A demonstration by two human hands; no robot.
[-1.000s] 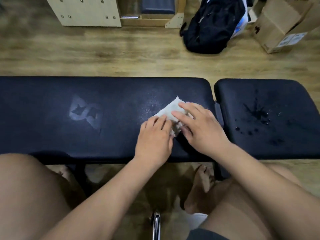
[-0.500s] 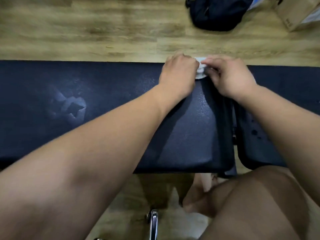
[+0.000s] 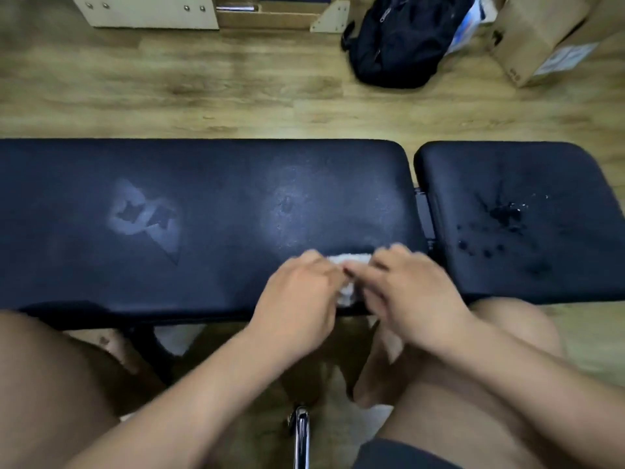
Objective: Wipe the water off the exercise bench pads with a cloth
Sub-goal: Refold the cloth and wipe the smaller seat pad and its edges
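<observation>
A black exercise bench runs across the view, with a long back pad and a shorter seat pad on its right. A small white cloth lies at the long pad's near edge, close to the gap between the pads. My left hand and my right hand both hold the cloth, covering most of it; the hands are motion-blurred. A hazy damp patch shows on the long pad beyond the hands. A puddle and drops of water sit on the seat pad.
Beyond the bench on the wooden floor lie a black backpack, a cardboard box at the far right and pale wooden furniture at the far left. My bare knees frame the near side, with a chrome bar between them.
Both hands pushed the cloth to the long pad's far edge, then pulled it back to the near edge. The water on the seat pad is unchanged.
</observation>
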